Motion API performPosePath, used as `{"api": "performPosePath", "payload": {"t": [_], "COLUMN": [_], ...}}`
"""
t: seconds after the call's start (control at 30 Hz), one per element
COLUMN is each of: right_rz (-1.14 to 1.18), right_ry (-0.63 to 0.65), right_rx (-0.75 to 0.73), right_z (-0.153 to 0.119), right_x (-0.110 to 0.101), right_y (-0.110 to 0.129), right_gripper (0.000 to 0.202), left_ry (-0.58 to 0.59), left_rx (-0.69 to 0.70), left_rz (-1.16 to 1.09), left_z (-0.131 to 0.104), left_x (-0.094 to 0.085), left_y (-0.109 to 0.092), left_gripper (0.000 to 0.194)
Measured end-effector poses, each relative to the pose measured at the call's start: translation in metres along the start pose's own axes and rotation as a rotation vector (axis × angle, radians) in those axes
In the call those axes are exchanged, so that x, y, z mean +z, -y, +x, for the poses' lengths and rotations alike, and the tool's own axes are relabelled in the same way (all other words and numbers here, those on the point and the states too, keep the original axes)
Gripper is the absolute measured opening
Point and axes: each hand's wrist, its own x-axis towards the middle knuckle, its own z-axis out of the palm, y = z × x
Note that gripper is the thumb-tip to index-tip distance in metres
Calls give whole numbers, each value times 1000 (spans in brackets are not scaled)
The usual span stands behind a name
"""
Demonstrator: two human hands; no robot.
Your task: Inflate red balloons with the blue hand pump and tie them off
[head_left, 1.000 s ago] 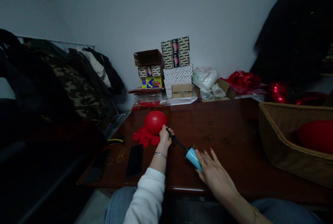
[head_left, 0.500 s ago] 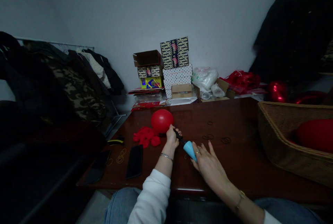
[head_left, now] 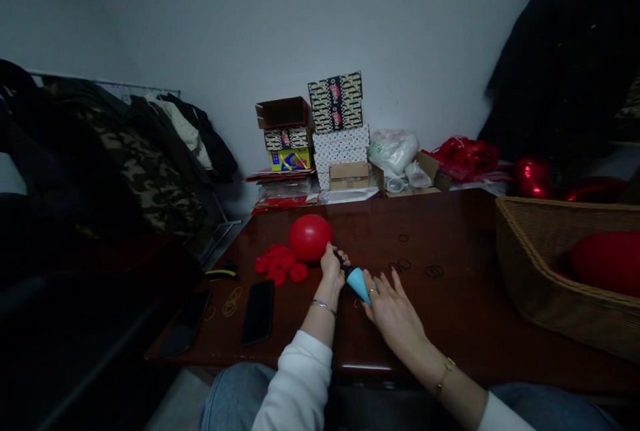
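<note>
A partly inflated red balloon (head_left: 311, 237) sits at the middle of the table, its neck over the end of a hand balloon pump (head_left: 358, 285) with a light blue body and a black front part. My left hand (head_left: 332, 263) is closed around the balloon's neck and the pump's black end; the neck itself is hidden by the fingers. Against the blue body lies my right hand (head_left: 395, 307), thumb below and fingers stretched over it, gripping its rear. Just left of the balloon is a pile of deflated red balloons (head_left: 281, 263).
Two dark phones (head_left: 258, 311) and yellowish rubber bands (head_left: 231, 301) lie at the left of the brown table (head_left: 450, 324). Black bands (head_left: 434, 271) lie right of the pump. A wicker basket (head_left: 525, 244) holds something red. Boxes (head_left: 340, 151) are stacked behind.
My right hand has pushed the blue pump body up and left, closer to my left hand. The balloon has shifted slightly down; my left hand keeps its hold.
</note>
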Motion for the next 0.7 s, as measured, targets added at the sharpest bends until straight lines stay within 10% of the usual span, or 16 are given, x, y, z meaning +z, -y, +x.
{"api": "performPosePath", "payload": {"t": [0.7], "right_rz": [-18], "right_ry": [-30], "right_rx": [-45], "right_z": [-46], "right_x": [-7], "right_y": [-24], "right_gripper": [52], "left_ry": [15], "left_rx": [7], "left_rz": [-81], "left_z": [9], "left_x": [-2], "left_y": [-8], "left_gripper": [28]}}
